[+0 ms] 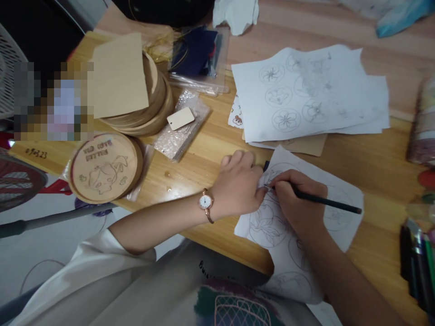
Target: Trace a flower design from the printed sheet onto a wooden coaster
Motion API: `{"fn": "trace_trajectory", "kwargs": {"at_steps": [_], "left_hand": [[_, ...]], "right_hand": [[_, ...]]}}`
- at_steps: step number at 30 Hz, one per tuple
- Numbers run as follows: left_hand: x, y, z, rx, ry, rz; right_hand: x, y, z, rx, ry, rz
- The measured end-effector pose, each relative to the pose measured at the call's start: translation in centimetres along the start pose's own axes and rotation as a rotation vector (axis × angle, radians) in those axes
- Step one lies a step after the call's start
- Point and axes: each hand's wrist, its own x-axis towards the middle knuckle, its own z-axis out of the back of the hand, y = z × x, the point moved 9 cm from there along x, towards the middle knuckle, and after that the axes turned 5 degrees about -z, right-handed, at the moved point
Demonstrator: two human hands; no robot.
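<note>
A sheet of paper (268, 224) with circular flower drawings lies at the table's front edge and hangs partly over it. My right hand (301, 199) is closed on a dark pencil (326, 202), its tip on the upper left part of the sheet and its brown end pointing right. My left hand (238, 183), with a watch (205, 202) on the wrist, rests beside the tip. Its fingers are bent on the wood, and the thumb touches the sheet's left edge. A small dark object (267, 165) shows just past the left fingers.
More drawn sheets (272, 99) lie behind my hands. Round wooden boxes (163, 106) under brown card (118, 77), a drawn-on round lid (102, 170), and a bubble-wrap packet (183, 131) with a tag stand left. Pens (419, 267) lie at right.
</note>
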Motion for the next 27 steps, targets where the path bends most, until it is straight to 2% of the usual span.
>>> {"fn": "trace_trajectory", "kwargs": {"at_steps": [13, 27], "left_hand": [[0.00, -0.06, 0.09, 0.013, -0.009, -0.012], [0.00, -0.11, 0.12, 0.019, -0.002, -0.015]], "right_hand": [[-0.12, 0.11, -0.18, -0.010, 0.005, 0.032], [-0.09, 0.02, -0.08, -0.031, -0.003, 0.005]]}}
